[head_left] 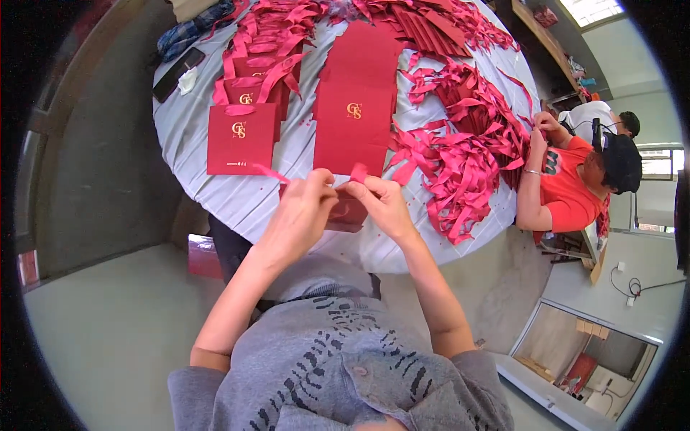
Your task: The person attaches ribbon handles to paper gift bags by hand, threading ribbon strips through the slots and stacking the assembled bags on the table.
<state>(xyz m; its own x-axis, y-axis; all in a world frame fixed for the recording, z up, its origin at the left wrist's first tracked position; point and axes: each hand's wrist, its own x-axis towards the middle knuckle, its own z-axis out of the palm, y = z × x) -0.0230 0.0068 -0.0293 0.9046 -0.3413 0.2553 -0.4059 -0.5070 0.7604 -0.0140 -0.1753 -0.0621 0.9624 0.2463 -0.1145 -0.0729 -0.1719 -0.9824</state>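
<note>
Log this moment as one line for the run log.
left hand: pinching red ribbon | right hand: holding red paper bag | finished bags upper left | loose ribbon pile right

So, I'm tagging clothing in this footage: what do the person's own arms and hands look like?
Both forearms are bare. The left hand and right hand show no gloves, rings or watch. Grey short sleeves with black dash markings end above the elbows.
</note>
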